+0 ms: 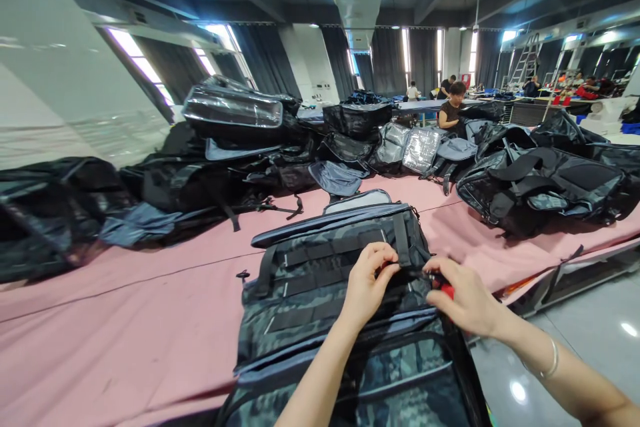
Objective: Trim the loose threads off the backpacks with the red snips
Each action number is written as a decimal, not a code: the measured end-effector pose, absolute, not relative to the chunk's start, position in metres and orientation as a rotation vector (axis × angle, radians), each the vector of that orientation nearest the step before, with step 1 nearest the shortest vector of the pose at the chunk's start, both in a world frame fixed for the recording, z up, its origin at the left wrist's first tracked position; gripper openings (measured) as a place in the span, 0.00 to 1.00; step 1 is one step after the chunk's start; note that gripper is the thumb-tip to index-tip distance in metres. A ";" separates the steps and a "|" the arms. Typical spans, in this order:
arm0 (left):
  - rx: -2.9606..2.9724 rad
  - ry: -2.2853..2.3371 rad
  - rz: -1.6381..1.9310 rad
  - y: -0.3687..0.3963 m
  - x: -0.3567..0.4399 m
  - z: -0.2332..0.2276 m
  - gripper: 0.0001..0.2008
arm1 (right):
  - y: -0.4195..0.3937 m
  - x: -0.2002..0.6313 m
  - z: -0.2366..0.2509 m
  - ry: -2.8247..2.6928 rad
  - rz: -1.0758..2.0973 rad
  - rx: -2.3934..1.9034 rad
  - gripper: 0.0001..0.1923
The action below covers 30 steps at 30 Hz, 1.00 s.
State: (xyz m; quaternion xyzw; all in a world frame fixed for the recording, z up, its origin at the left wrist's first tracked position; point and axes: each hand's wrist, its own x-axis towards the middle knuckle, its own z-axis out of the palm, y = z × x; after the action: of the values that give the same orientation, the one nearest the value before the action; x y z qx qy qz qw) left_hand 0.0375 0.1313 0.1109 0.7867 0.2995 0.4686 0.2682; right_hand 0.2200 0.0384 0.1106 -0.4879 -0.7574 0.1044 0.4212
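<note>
A dark camouflage backpack [320, 260] with black webbing straps lies on the pink table [125, 320], its lower part hanging over the near edge. My left hand [367, 283] pinches a black strap on the backpack's front. My right hand [463, 297] is closed around a small tool with a red handle [447, 291], its tip at the same strap, right beside my left fingers. A bracelet sits on my right wrist.
Piles of black and grey bags [225, 147] cover the table's far side, with another heap [545, 187] at the right. A person in a dark top [453, 110] stands behind the piles; others work farther back. Shiny floor [575, 333] lies to my right.
</note>
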 end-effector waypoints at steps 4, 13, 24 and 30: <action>2.103 0.827 1.263 0.121 0.037 0.104 0.03 | 0.051 0.225 0.104 -1.750 0.159 -1.165 0.09; 2.132 0.871 1.327 0.114 0.038 0.102 0.04 | 0.065 0.223 0.088 -1.716 0.073 -1.115 0.07; 2.131 0.871 1.324 0.114 0.040 0.100 0.04 | 0.065 0.225 0.089 -1.770 0.014 -1.083 0.06; 2.126 0.875 1.317 0.111 0.039 0.099 0.04 | 0.064 0.222 0.091 -1.804 -0.068 -1.117 0.05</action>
State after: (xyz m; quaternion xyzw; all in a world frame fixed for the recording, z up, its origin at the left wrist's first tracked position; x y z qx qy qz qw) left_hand 0.0392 0.1114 0.0989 0.7782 0.3204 0.4821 0.2436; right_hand 0.2221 0.0638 0.0906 -0.4592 -0.7420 -0.0280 0.4876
